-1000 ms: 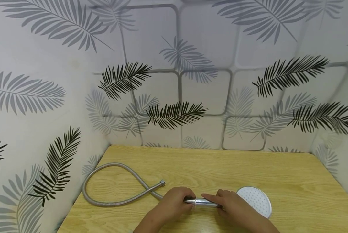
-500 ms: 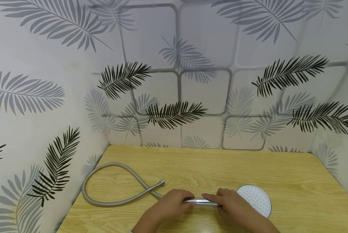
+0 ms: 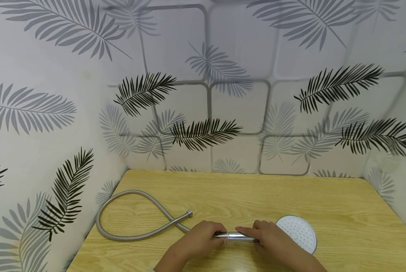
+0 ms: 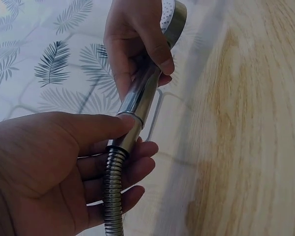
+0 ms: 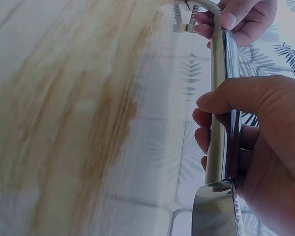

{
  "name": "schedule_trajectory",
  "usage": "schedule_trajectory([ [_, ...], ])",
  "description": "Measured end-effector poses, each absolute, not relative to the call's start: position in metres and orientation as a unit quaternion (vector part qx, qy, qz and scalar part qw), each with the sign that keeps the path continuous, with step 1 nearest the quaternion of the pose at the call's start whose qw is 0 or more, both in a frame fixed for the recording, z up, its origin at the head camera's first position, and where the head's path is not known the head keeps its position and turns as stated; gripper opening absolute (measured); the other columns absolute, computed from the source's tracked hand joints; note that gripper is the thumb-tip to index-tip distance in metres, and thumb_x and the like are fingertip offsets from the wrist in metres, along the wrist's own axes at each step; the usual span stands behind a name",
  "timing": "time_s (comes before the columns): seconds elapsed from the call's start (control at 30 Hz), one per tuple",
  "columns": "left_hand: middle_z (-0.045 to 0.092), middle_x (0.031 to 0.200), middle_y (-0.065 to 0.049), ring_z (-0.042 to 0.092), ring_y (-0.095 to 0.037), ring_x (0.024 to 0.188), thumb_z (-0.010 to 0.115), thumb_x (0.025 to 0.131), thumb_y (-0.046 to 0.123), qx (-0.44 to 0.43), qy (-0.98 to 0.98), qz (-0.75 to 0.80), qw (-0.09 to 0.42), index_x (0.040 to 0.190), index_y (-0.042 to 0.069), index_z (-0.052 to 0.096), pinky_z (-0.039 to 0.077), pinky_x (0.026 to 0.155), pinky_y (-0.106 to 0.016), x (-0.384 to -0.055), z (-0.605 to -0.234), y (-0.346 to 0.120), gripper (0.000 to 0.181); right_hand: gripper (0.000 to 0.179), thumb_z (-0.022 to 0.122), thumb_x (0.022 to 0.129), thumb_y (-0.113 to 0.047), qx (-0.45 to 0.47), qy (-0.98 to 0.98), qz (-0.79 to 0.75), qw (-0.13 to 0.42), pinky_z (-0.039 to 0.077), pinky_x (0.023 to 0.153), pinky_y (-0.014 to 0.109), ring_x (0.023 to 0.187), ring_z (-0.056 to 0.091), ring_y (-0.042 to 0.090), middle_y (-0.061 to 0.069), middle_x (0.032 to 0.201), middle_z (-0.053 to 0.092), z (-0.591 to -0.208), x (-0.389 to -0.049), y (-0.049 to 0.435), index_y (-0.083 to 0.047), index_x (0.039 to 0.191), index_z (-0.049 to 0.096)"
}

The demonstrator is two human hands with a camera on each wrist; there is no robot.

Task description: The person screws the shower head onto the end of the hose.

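Note:
A chrome hand shower with a white dotted face point(image 3: 297, 232) is held low over the front of the table. My right hand point(image 3: 274, 240) grips its handle point(image 5: 220, 140), fingers curled round behind and thumb across it. At the handle's lower end, my left hand point(image 3: 201, 240) pinches the smooth metal connector point(image 4: 125, 136) of the ribbed hose point(image 4: 113, 189) between thumb and fingers. The connector meets the handle with a thin seam between them. In the head view, fingers cover part of the joint.
The flexible metal hose point(image 3: 132, 191) loops over the left side of the wooden table point(image 3: 243, 196) and crosses itself. Its free end has a hex nut point(image 3: 189, 213). Leaf-patterned walls point(image 3: 237, 151) stand behind and at the sides.
My left hand has shifted slightly left and its fingers have changed position on the connector. The shower head's face has tipped up a little. My right hand keeps its grip.

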State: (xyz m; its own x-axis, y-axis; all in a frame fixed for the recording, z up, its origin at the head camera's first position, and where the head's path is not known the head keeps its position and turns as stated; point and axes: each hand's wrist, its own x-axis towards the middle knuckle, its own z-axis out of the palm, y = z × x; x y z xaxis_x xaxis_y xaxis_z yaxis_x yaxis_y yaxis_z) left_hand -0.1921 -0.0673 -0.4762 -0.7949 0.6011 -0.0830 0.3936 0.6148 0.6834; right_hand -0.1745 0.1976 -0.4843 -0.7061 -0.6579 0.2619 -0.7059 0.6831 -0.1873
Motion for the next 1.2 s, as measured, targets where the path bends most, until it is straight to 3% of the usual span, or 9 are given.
schedule_trajectory([
  [0.37,0.072,0.096,0.016,0.06,0.006,0.084,0.072,0.094,0.028,0.292,0.895,0.315,0.114,0.107,0.019,0.076,0.053,0.079,-0.018,-0.1924,-0.4752,-0.066,0.015,0.061,0.073,0.084,0.001,0.377,-0.908,0.17,0.063,0.039,0.057,0.017,0.065,0.037,-0.002,-0.007,0.081,0.059,-0.4842,-0.1755,0.1974,-0.025,0.139,0.063],
  [0.63,0.071,0.092,0.017,0.059,0.007,0.08,0.075,0.091,0.026,0.303,0.893,0.313,0.115,0.102,0.02,0.076,0.052,0.075,-0.016,-0.1929,-0.4746,-0.0658,0.012,0.051,0.063,0.092,-0.001,0.363,-0.903,0.231,0.002,0.038,0.057,0.016,0.064,0.035,-0.003,-0.011,0.079,0.052,-0.4832,-0.1739,0.1961,-0.02,0.139,0.063],
  [0.87,0.07,0.089,0.017,0.057,0.008,0.077,0.076,0.09,0.026,0.311,0.897,0.297,0.1,0.099,0.02,0.075,0.051,0.073,-0.014,-0.191,-0.4749,-0.0651,0.01,0.05,0.06,0.098,-0.011,0.326,-0.906,0.261,-0.071,0.041,0.064,0.019,0.069,0.041,-0.002,-0.014,0.083,0.048,-0.479,-0.1714,0.1971,-0.029,0.145,0.057],
  [1.2,0.071,0.092,0.015,0.057,0.007,0.079,0.077,0.089,0.023,0.323,0.907,0.262,0.065,0.098,0.02,0.075,0.051,0.073,-0.014,-0.1844,-0.4708,-0.063,0.01,0.05,0.061,0.101,-0.016,0.296,-0.887,0.319,-0.154,0.043,0.066,0.021,0.073,0.047,-0.001,-0.012,0.087,0.055,-0.4791,-0.174,0.1999,-0.034,0.147,0.053],
])
